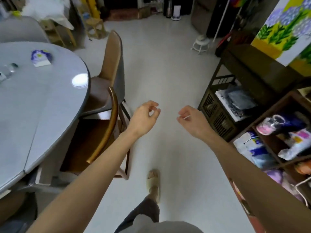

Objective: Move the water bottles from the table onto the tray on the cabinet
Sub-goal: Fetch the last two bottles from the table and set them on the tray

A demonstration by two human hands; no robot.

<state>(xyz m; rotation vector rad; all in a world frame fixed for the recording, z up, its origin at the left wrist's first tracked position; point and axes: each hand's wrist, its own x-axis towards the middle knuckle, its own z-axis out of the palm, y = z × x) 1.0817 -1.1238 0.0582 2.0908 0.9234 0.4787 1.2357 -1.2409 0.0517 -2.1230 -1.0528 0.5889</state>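
Loosely curled, each hand's grip, left hand and right hand, holds nothing beside the round glossy table.

Home: dining table, chairs

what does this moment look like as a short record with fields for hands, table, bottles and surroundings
left hand: empty, fingers loosely curled, over the floor
right hand: empty, fingers loosely curled, over the floor
table: round, grey, at left
bottles: clear, blurred, at the table's far left edge; count unclear
chair: pushed up to the table
shelf: at right, packed with goods
tray: not in view
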